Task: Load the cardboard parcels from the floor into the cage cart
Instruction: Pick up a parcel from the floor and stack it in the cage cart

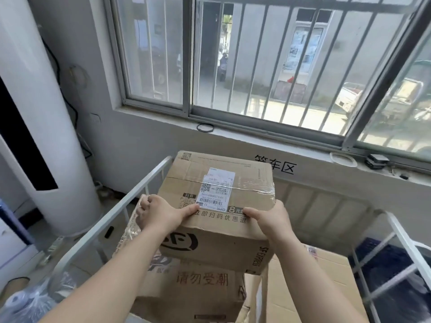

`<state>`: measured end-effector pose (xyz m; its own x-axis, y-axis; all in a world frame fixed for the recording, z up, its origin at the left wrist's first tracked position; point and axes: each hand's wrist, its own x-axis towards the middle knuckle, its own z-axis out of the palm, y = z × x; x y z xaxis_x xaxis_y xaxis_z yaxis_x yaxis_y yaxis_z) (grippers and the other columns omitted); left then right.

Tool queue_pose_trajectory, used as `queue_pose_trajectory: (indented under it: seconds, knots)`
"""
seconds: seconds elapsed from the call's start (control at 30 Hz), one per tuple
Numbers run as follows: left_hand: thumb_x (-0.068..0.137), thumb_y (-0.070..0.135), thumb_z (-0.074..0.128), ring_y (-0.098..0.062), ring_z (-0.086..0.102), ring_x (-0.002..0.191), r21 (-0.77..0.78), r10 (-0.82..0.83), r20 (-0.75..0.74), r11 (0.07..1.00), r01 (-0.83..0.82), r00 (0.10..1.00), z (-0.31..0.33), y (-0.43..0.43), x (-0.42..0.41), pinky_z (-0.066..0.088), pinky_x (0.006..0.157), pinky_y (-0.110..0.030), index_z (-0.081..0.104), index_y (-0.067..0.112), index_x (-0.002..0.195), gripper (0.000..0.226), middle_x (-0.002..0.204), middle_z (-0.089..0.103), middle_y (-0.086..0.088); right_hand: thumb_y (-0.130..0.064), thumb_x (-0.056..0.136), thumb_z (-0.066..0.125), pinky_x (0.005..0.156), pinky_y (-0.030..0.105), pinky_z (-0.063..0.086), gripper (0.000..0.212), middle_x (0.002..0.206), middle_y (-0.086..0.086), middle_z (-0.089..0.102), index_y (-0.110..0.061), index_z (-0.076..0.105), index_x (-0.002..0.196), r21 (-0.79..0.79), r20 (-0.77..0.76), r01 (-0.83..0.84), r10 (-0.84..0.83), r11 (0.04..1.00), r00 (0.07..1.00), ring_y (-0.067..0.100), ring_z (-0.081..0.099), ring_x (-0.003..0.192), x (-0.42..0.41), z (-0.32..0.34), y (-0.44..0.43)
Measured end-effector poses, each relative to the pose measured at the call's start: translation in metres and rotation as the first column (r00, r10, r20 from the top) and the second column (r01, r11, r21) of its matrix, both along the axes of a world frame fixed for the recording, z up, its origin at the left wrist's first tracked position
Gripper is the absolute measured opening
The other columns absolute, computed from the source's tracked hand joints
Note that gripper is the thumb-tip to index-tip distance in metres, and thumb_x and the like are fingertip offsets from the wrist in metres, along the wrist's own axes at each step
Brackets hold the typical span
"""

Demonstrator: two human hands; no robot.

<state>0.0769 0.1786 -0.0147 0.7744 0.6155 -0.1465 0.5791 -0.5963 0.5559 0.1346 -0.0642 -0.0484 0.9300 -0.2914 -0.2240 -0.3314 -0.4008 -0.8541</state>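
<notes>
Your left hand [161, 213] and right hand [270, 220] grip the SF Express carton [217, 183]; lower it flat into the cage cart [112, 210], left edge.

- On the top parcel [198, 164] we read "SF EXPRESS" down its near right corner, beside a round black logo.
- Along the front edge of its upper face we read "立即扫码优惠退", with "8元" just above and "扫码" further left.
- Its white shipping label [215, 190] carries barcodes and a QR code; we cannot read its small print.
- On the lower parcel [202, 279] we read "请勿受潮".
- On the wall [275, 165] under the sill we read "笼车区".
</notes>
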Motion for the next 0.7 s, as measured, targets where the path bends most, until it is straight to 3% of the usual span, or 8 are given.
queue_pose_trajectory:
  seconds: [0.2,0.3,0.43,0.7]
  knots:
    - [0.047,0.083,0.071,-0.035,0.039,0.129,-0.035,-0.204,0.024,0.978,0.205,0.979,0.009,-0.103,0.018,0.035,0.104,-0.042,0.037,0.001,0.132,0.123,0.137,0.043,-0.016,-0.076,0.017,0.079,0.090,0.047,0.054,0.110,0.106,-0.004,0.069,-0.025,0.059,0.112,-0.046,0.034,0.187,-0.185,0.981,0.982,0.025,0.065,0.102,-0.016,-0.001,-0.122]
    - [0.045,0.085,0.069,-0.035,0.040,0.129,-0.029,-0.299,0.005,0.954,0.299,0.954,0.006,-0.157,0.017,0.035,0.104,-0.042,0.037,0.001,0.132,0.125,0.137,0.043,-0.016,-0.071,0.028,0.079,0.089,0.046,0.054,0.098,0.105,-0.005,0.069,-0.025,0.060,0.113,-0.043,0.038,0.277,-0.276,0.960,0.961,0.024,0.064,0.101,-0.049,0.010,-0.171]
    - [0.045,0.088,0.066,-0.035,0.041,0.128,-0.024,-0.392,-0.021,0.920,0.392,0.920,0.001,-0.215,0.008,0.036,0.105,-0.043,0.033,-0.001,0.137,0.132,0.139,0.043,-0.017,-0.068,0.028,0.077,0.088,0.047,0.055,0.098,0.106,-0.004,0.068,-0.024,0.058,0.114,-0.007,0.027,0.363,-0.363,0.932,0.932,0.023,0.065,0.098,-0.086,0.010,-0.221]
    - [0.043,0.088,0.065,-0.036,0.038,0.132,0.018,-0.417,-0.038,0.908,0.418,0.908,-0.010,-0.262,-0.006,0.035,0.106,-0.043,0.031,-0.002,0.139,0.136,0.143,0.039,-0.017,-0.068,0.028,0.078,0.085,0.046,0.056,0.096,0.106,-0.004,0.068,-0.027,0.057,0.111,0.029,0.016,0.387,-0.388,0.922,0.922,0.023,0.065,0.097,-0.114,-0.004,-0.261]
